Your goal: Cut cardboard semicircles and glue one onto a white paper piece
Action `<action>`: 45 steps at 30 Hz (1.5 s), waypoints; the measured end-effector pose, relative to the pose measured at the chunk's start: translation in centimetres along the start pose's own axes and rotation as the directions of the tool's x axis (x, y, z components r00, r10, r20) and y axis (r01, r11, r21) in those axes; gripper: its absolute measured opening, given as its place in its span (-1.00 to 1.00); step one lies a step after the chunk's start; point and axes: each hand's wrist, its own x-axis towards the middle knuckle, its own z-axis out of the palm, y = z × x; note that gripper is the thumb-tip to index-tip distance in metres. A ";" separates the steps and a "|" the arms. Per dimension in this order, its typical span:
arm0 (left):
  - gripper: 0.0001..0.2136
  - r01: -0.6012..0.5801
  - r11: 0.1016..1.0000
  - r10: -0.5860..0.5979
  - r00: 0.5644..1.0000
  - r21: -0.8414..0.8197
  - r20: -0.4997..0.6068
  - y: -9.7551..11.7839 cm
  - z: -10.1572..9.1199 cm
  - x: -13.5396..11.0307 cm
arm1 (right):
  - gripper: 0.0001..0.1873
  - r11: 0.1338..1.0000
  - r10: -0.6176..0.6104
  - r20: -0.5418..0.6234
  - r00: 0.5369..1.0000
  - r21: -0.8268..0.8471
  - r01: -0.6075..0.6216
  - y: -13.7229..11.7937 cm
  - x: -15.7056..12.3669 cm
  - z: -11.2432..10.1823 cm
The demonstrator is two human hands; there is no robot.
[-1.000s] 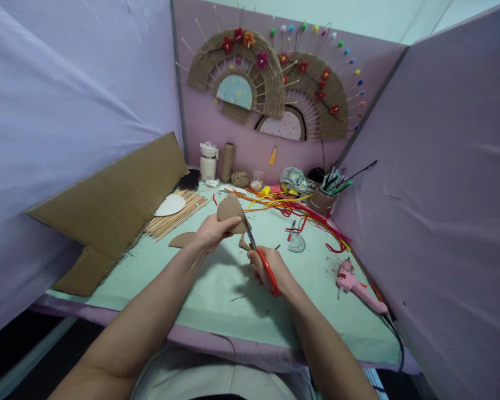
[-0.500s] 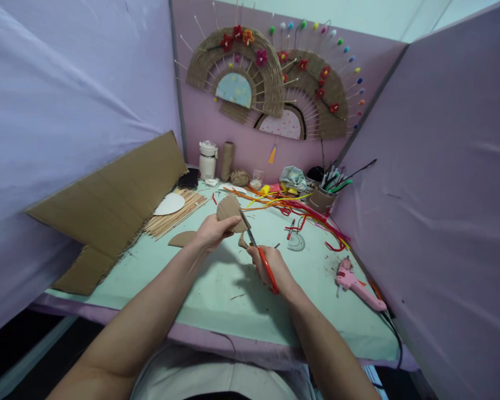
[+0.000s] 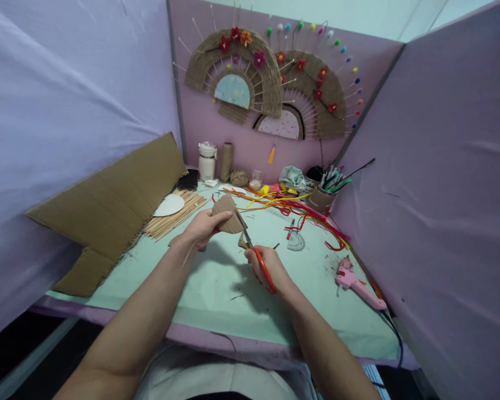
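Observation:
Above the middle of the table, my left hand (image 3: 206,225) pinches a small rounded piece of cardboard (image 3: 227,212) between thumb and fingers. My right hand (image 3: 267,265) is closed round the red handles of a pair of scissors (image 3: 261,265). The blades point up and away, lying along the right edge of the cardboard; whether they are cutting into it I cannot tell. A cardboard offcut (image 3: 242,241) shows just under the blades. Another cut piece of cardboard on the table is mostly hidden behind my left wrist.
A big cardboard sheet (image 3: 116,194) leans at the left beside wooden sticks (image 3: 177,214) and a white paper shape (image 3: 169,205). Coloured pipe cleaners (image 3: 283,205), a protractor (image 3: 295,241) and a pink glue gun (image 3: 360,286) lie to the right. A tool-filled can (image 3: 321,197) stands behind.
Both hands have shifted slightly left with the cardboard and scissors. My left wrist now covers more of the cardboard piece on the table.

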 end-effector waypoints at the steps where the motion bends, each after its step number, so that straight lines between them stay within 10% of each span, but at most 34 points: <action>1: -0.52 0.005 1.000 -0.005 1.000 0.009 0.004 -0.1 0.1 0.0 | -0.58 1.000 -0.013 0.009 1.000 -0.002 0.013 0.1 0.0 0.0; 45: -0.49 0.090 0.996 -0.089 0.996 0.019 -0.019 -0.3 1.2 -0.9 | -0.56 0.985 0.141 0.038 0.989 0.097 -0.144 -0.6 -0.1 0.2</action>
